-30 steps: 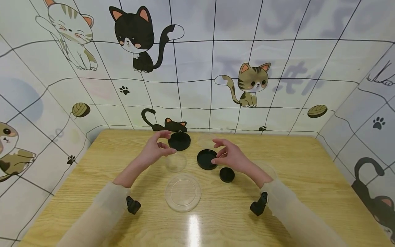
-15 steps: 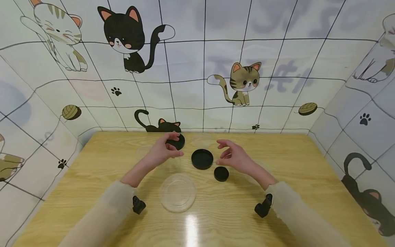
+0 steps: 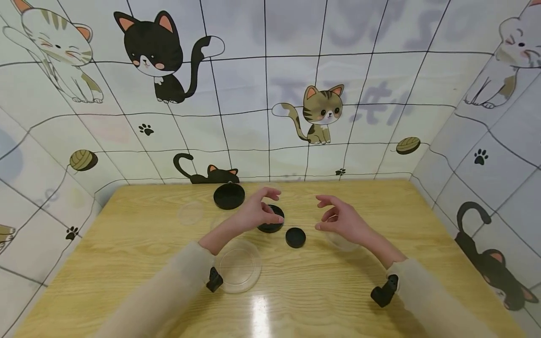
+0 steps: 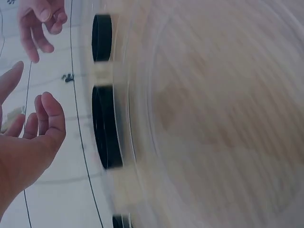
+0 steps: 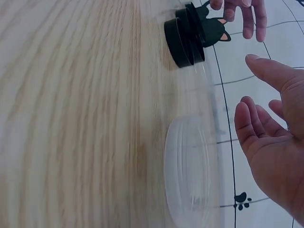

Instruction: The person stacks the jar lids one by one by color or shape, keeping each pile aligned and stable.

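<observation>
Head view, left to right: a small clear disc (image 3: 190, 212) lies flat on the wooden surface (image 3: 105, 249), well apart from both hands. Next comes the far black disc (image 3: 228, 196), near the back edge; toward the front is the large clear disc (image 3: 240, 266), partly covered by the left sleeve (image 3: 165, 286). The left hand (image 3: 252, 212) hangs over the middle black disc (image 3: 269, 228), fingers curved, thumb apart from them, nothing pinched. Left wrist view shows a gap between this hand and the black discs. For a sound hold, lower the hand straight, set thumb and fingertips on opposite sides of the rim, and grip lightly; so shallow an edge would probably slip if caught on one side only. To the right, the small black disc (image 3: 295, 237) lies between the hands; keep the left thumb clear of it. Farther right, another clear disc (image 3: 341, 244) lies below the right hand (image 3: 344, 220), whose thumb and fingers are spread, holding nothing. Its transparent rim is hard to see; locate the edge by touch before pinching.
</observation>
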Tool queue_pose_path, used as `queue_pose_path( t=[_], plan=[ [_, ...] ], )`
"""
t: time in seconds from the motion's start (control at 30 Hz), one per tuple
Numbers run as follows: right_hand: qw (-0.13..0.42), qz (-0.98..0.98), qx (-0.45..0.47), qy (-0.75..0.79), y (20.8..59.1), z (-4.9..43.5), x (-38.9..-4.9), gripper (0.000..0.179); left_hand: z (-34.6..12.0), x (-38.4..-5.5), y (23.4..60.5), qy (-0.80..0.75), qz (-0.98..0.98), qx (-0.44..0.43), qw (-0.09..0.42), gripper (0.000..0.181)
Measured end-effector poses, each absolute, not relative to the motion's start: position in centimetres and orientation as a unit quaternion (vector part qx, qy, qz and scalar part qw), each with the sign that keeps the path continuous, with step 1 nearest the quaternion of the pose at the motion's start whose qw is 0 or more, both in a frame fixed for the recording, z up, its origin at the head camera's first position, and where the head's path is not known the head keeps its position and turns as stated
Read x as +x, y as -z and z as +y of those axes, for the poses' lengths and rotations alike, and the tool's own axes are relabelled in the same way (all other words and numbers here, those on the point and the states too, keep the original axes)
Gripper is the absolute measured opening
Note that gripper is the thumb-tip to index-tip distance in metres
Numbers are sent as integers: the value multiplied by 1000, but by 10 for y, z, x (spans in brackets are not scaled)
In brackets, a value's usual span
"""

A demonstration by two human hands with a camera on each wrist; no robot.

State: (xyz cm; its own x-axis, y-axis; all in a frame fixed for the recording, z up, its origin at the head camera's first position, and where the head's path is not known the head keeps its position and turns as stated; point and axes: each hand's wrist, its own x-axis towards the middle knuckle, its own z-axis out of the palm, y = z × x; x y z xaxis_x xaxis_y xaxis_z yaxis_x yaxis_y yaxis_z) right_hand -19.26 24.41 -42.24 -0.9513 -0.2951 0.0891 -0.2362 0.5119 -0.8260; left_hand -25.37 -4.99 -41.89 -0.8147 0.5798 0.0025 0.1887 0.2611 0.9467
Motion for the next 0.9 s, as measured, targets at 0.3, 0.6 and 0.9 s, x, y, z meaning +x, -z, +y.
queue_pose_path(
  t=[0.3, 0.6, 0.9],
  plan=[
    [30, 881, -128, 454, 422, 274, -175, 73, 10, -241, 422, -547, 761, 264, 227, 67],
    [14, 888, -101, 449, 430, 305, -154, 75, 47, -244, 430, -554, 752, 260, 245, 69],
    [16, 883, -79, 463, 446, 326, -143, 77, 70, -250, 438, -508, 769, 298, 248, 81]
  ],
)
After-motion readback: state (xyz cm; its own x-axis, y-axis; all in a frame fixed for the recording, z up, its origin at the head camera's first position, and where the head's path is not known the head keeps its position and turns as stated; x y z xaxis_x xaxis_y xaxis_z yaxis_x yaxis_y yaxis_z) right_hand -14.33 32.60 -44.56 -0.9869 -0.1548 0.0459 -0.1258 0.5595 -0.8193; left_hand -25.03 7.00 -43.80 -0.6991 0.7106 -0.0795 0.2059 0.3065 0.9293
